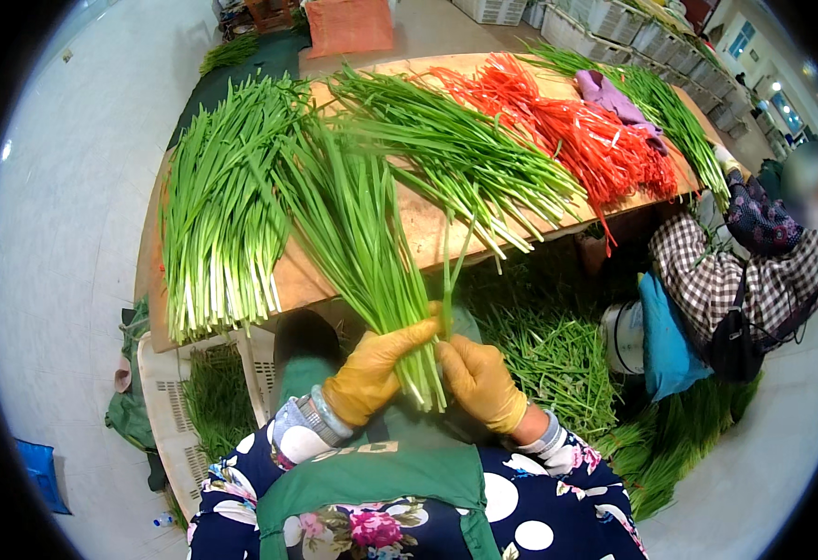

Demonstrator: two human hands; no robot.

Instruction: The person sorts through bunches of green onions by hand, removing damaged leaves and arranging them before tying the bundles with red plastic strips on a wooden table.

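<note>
My left hand [369,375], in a yellow glove, is wrapped round a bunch of garlic chives [364,229] near its pale cut ends. The green tips of the bunch lean away from me over the wooden table [302,273]. Close beside it, my right hand [484,383], gloved in yellow too, pinches a thin garlic chive stalk [448,285] that stands up next to the bunch. The right fingertips almost meet the bunch's lower stems. On the table lie a neat pile of garlic chives [227,215] at the left and a looser pile [474,154] in the middle.
Red plastic ties [582,140] and a purple cloth [614,98] lie at the table's far right. Below are a white crate [177,383], loose chives [558,364] and a white bucket [622,338]. A person in a checked sleeve [694,252] works at the right.
</note>
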